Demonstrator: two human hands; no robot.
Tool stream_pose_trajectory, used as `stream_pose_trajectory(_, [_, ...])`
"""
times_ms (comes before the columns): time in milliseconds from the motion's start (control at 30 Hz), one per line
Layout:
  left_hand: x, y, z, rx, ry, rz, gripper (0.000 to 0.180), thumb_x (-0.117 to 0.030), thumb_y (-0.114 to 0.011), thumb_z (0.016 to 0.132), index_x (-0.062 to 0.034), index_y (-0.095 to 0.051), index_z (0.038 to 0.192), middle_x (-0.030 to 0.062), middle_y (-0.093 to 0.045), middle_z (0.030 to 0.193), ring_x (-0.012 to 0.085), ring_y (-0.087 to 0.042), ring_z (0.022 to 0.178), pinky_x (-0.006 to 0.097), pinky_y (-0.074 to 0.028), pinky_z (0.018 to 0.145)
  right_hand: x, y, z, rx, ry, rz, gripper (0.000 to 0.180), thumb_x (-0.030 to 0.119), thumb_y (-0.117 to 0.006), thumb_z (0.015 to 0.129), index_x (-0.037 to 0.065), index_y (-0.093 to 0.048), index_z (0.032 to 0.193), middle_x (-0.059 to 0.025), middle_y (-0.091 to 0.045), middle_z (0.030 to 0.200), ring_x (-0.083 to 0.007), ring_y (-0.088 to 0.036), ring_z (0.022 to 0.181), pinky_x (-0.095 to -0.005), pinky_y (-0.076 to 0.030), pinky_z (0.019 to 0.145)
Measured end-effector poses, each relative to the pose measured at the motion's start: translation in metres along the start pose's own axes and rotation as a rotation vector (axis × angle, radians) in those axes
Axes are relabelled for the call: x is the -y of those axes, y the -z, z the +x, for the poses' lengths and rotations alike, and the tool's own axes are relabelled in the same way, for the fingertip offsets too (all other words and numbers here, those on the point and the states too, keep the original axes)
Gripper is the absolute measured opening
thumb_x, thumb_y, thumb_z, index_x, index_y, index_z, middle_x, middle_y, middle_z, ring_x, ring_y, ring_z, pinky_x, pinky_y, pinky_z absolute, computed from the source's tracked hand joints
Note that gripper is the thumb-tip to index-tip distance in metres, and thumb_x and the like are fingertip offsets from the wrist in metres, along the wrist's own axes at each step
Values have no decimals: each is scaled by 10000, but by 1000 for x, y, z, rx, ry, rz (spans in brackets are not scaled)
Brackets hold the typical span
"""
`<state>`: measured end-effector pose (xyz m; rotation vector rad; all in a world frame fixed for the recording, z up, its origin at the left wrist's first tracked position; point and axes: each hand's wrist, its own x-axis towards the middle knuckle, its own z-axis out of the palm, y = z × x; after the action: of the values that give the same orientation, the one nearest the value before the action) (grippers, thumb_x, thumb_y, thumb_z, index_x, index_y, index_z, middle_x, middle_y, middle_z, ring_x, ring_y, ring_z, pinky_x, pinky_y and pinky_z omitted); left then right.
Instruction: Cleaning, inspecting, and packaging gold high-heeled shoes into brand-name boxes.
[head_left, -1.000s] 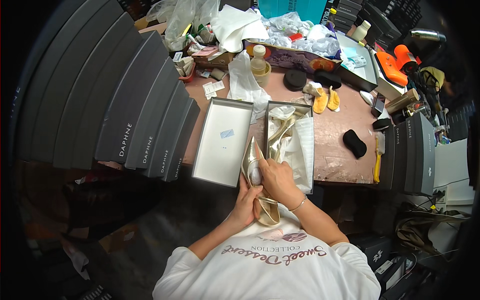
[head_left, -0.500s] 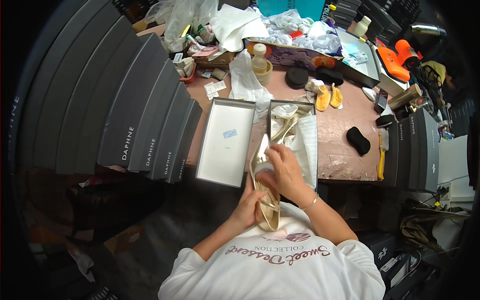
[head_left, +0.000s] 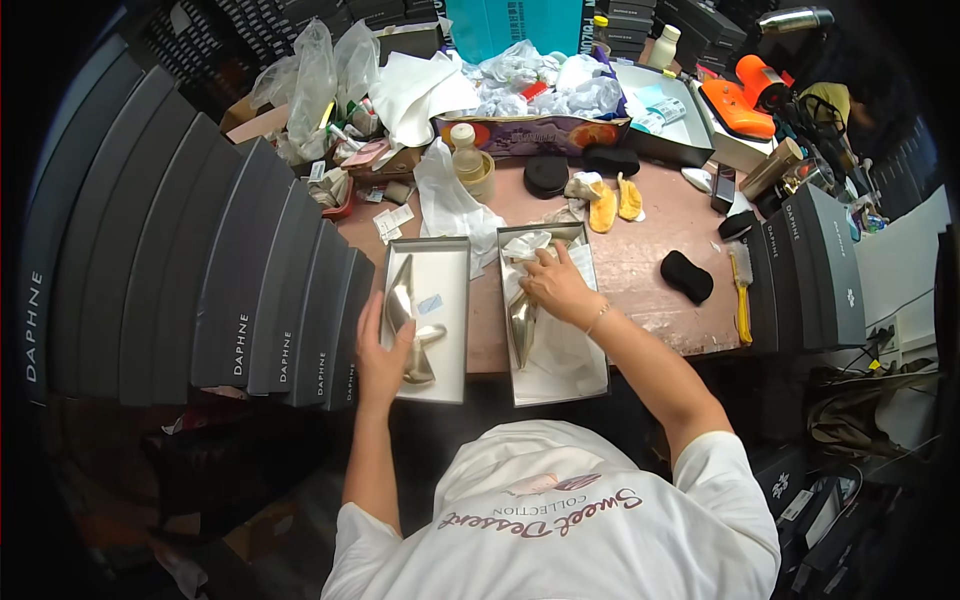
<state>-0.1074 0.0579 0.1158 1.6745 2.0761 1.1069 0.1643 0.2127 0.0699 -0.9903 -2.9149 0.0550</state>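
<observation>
Nearest in, the left hand (head_left: 382,352) is closed around the heel end of a metallic pointed shoe (head_left: 405,312), which lies in the left shoe box (head_left: 452,330). That shoe's long axis runs away from the person, toe toward the far end of the box, heel under the palm. Just across the gap, the right hand (head_left: 555,285) rests inside the right shoe box (head_left: 590,375), fingers spread flat and pressing on the white tissue paper (head_left: 560,350). A second metallic shoe (head_left: 520,325) lies just left of that hand, also lengthwise in its box, toe toward the person; whether the thumb touches it is hard to tell from this view. So the hands are apart, one per box, and the right is the nearer to the second shoe. To the left stands a fanned row of grey box lids (head_left: 250,290). Farther out on the table (head_left: 650,250) lie a black pad (head_left: 687,277), yellow insoles (head_left: 615,203) and a small bottle (head_left: 463,150).
</observation>
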Motion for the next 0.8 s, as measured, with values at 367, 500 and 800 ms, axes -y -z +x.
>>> stream_pose_trajectory(367, [-53, -92, 5, 117, -44, -954, 629, -164, -658, 880, 31, -343, 1388, 165, -455, 1347, 231, -471, 1237, 344, -431, 985, 1, 88, 32, -318, -69, 683, 176, 121, -568, 852, 45, -660, 981, -190, -660, 833, -388, -633, 798, -449, -492, 766])
stream_pose_trajectory(500, [-80, -98, 26, 110, 515, -1648, 390, -308, -571, 929, -28, -527, 1197, 67, -618, 1063, 145, -628, 903, 281, -523, 759, 38, 82, 20, -229, -194, 780, 219, 223, -583, 858, 5, -581, 879, -242, -621, 767, -442, -605, 722, -477, -488, 659])
stream_pose_trajectory(800, [-60, -69, -71, 339, 865, -1627, 429, -346, -495, 973, -56, -462, 1287, 86, -576, 1215, 203, -563, 1125, 393, -450, 989, 92, 39, -38, -287, -52, 500, 370, 177, -680, 763, 79, -561, 1100, -100, -565, 846, -292, -596, 799, -383, -496, 654])
